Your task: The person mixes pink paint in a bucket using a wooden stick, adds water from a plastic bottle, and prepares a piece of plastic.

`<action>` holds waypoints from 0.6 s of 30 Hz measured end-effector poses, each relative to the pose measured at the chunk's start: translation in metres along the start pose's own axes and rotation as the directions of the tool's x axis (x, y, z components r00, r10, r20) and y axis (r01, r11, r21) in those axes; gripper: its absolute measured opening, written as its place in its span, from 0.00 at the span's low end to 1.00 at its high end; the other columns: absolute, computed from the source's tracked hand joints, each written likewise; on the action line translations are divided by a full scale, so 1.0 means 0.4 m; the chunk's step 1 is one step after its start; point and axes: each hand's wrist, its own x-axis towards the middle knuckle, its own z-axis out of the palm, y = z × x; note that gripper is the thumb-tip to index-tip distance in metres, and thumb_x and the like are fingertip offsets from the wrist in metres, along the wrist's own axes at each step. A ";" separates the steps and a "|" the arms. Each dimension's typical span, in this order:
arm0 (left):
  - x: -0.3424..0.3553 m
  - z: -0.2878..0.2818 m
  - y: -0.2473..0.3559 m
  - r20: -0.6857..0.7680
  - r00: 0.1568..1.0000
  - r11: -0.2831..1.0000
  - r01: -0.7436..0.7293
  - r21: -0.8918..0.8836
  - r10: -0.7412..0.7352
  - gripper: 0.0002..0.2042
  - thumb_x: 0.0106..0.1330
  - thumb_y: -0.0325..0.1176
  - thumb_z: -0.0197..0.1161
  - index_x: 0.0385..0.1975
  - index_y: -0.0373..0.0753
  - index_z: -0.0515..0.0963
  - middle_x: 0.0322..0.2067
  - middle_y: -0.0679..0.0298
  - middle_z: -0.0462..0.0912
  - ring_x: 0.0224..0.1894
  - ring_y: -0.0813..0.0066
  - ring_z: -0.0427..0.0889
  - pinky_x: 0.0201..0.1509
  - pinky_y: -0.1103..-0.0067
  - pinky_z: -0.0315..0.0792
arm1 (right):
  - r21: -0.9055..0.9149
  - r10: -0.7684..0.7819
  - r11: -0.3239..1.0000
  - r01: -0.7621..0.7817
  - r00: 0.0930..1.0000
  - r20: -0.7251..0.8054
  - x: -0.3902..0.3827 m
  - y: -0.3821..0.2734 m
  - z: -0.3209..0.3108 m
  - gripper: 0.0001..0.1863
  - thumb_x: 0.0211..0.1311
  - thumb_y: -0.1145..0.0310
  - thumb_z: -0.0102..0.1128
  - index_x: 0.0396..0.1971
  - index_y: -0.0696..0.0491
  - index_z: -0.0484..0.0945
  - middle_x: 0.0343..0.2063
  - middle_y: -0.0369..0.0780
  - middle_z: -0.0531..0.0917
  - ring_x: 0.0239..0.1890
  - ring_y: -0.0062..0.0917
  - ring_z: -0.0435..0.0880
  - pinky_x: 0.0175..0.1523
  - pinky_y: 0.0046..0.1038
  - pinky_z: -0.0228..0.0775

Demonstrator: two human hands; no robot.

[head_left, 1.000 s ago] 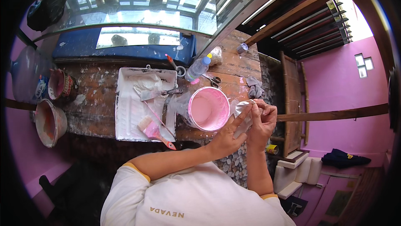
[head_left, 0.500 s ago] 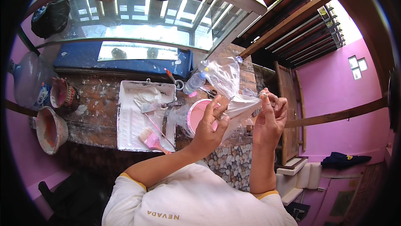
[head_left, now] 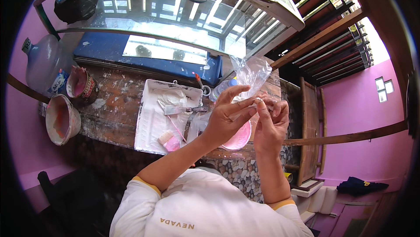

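R hand (head_left: 271, 121) pinches whitish end of clear plastic bag (head_left: 253, 74) btwn thumb & fingers; L hand (head_left: 227, 116), fingers partly spread, is right by it, can't tell if gripping. Bag's body is just beyond hands. Pink paint bucket (head_left: 246, 137) below, part hidden; white paint tray (head_left: 146, 127) to its L w/ scraper (head_left: 176, 109) & paintbrush (head_left: 168, 140).

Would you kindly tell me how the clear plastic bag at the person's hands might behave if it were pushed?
The clear plastic bag is likely floppy, judging by its wrinkled, creased film. The see-through upper part looks thin and probably weighs little. The glossy highlights suggest it may feel slippery.
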 end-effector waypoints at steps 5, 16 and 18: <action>0.008 -0.048 0.009 0.012 0.998 0.995 0.061 -0.082 -0.060 0.10 0.66 0.33 0.72 0.46 0.45 0.90 0.52 0.62 0.81 0.60 0.65 0.75 0.67 0.67 0.65 | -0.049 -0.035 0.998 0.038 0.998 0.058 0.007 0.020 0.026 0.19 0.66 0.85 0.62 0.33 0.48 0.61 0.39 0.42 0.85 0.53 0.30 0.82 0.77 0.43 0.48; -0.006 -0.121 -0.010 0.312 0.876 0.701 0.482 -0.526 -0.369 0.16 0.76 0.37 0.63 0.54 0.32 0.82 0.46 0.66 0.82 0.51 0.81 0.79 0.53 0.80 0.75 | 0.070 0.032 0.997 -0.036 0.998 0.059 -0.007 0.038 0.058 0.19 0.66 0.86 0.61 0.32 0.48 0.61 0.41 0.41 0.84 0.55 0.32 0.80 0.73 0.37 0.58; 0.006 -0.129 -0.011 0.325 0.878 0.737 0.473 -0.483 -0.351 0.17 0.77 0.38 0.61 0.55 0.32 0.82 0.48 0.65 0.82 0.53 0.81 0.79 0.57 0.79 0.73 | 0.053 0.065 0.996 -0.068 0.996 0.055 -0.008 0.040 0.059 0.19 0.66 0.86 0.62 0.32 0.48 0.61 0.41 0.41 0.84 0.56 0.32 0.79 0.72 0.38 0.58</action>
